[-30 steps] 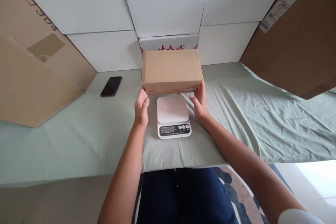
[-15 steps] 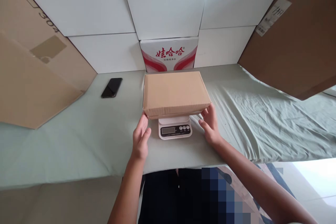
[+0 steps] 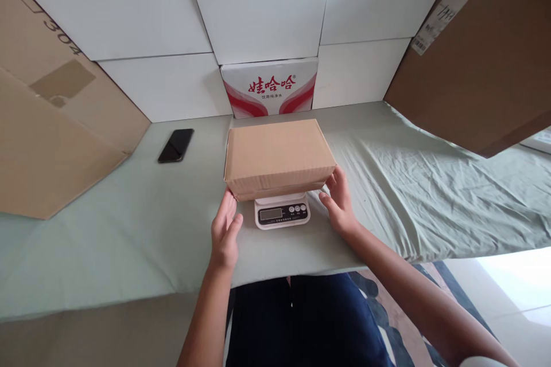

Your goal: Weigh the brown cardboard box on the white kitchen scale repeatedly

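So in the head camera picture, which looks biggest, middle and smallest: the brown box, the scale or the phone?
1. Brown box, clearly biggest.
2. Scale, mostly hidden under the box, so unsure.
3. Phone, though it lies farther back.

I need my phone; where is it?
In the head view, the phone lies on the green sheet, left of the box, near the leaning cardboard.

A black phone (image 3: 175, 145) was laid on the green-covered desk (image 3: 129, 229). A red-and-white carton (image 3: 270, 88) was stood against white panels (image 3: 258, 6), flanked by leaning cardboard sheets (image 3: 55, 126).
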